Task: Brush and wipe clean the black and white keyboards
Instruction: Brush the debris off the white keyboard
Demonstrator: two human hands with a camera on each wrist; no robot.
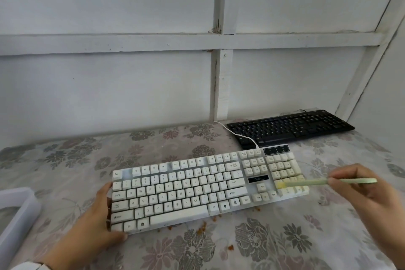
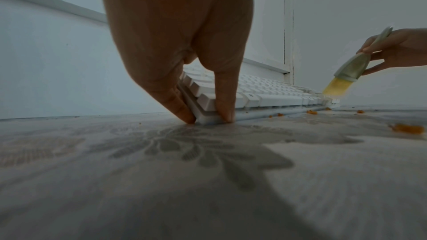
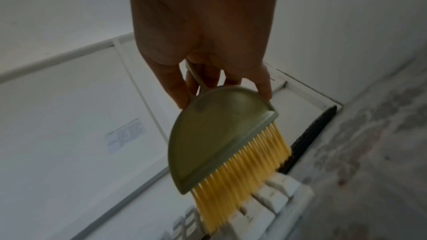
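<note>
The white keyboard [image 1: 197,186] lies across the middle of the flowered tablecloth [image 1: 274,237]. My left hand [image 1: 103,215] holds its left end, fingers against the side and thumb at the front corner, as the left wrist view shows [image 2: 208,98]. My right hand [image 1: 355,184] pinches the handle of a pale green brush [image 1: 328,181] with yellow bristles [image 3: 242,171]. The bristles touch the number pad at the keyboard's right end [image 3: 272,198]. The black keyboard [image 1: 291,127] lies behind, at the back right by the wall.
Orange crumbs [image 1: 203,224] are scattered on the cloth along the white keyboard's front edge. A white cable [image 1: 236,133] runs from the white keyboard across the black one. A translucent plastic container [image 1: 15,210] stands at the left edge. White walls close in behind and right.
</note>
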